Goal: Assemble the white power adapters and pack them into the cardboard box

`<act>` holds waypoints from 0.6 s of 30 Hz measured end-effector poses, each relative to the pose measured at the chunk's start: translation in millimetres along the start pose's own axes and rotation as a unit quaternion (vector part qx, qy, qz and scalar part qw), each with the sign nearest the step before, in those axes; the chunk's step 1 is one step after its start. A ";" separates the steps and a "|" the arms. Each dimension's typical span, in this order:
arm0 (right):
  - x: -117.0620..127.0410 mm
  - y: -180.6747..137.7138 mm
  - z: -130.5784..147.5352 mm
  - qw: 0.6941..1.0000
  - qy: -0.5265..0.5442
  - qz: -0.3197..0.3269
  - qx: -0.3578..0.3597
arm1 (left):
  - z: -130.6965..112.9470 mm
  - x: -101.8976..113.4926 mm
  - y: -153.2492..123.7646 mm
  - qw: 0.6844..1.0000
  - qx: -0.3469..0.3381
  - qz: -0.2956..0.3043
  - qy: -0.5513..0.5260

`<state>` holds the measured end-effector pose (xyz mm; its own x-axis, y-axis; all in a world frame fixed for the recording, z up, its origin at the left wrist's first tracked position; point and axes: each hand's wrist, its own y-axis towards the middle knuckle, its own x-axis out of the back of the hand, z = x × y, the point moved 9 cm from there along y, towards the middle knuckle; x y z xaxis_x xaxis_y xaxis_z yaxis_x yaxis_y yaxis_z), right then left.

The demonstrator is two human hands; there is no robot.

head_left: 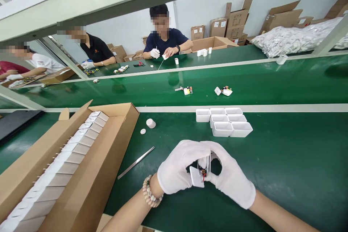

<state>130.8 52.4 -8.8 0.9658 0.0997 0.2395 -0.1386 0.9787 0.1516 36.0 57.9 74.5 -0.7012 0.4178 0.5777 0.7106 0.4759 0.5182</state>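
Both my hands wear white gloves and meet low in the middle of the view, over the green table. My left hand [178, 168] and my right hand [231, 177] are both closed on one small charger assembly [200, 174]: a white plastic plate with a circuit board and red wire showing between the fingers. A bead bracelet [150, 192] sits on my left wrist. Just beyond my hands stand several empty white plastic shells [223, 121]. A pair of metal tweezers [136, 162] lies to the left of my left hand.
An open cardboard box [81, 174] at the left holds a long row of white parts. A small white cap [150, 123] and disc [143, 131] lie near it. Loose parts [187, 90] ride the green conveyor belt [272, 83]. Three other people work across it; cartons and bagged parts [293, 40] stand behind.
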 end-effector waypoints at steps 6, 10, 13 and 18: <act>-1.4 1.0 1.7 1.000 0.018 -0.003 0.002 | 4.7 -1.5 -1.2 0.999 0.011 -0.002 0.031; 0.1 -0.5 -0.4 1.000 0.009 -0.014 0.002 | 5.2 -0.7 -0.4 0.999 0.015 -0.003 0.047; 2.8 -2.2 2.5 0.999 0.006 -0.027 0.019 | 6.4 0.4 -1.5 0.998 0.021 -0.001 0.053; 14.2 -4.5 7.5 0.995 -0.015 -0.086 0.052 | 19.6 -1.1 -12.5 0.994 0.068 -0.014 0.086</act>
<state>143.5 48.1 1.1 0.9704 -0.0752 0.2294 0.0051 0.9564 0.2919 26.7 66.7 55.1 -0.6924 0.2692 0.6695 0.6674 0.5914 0.4525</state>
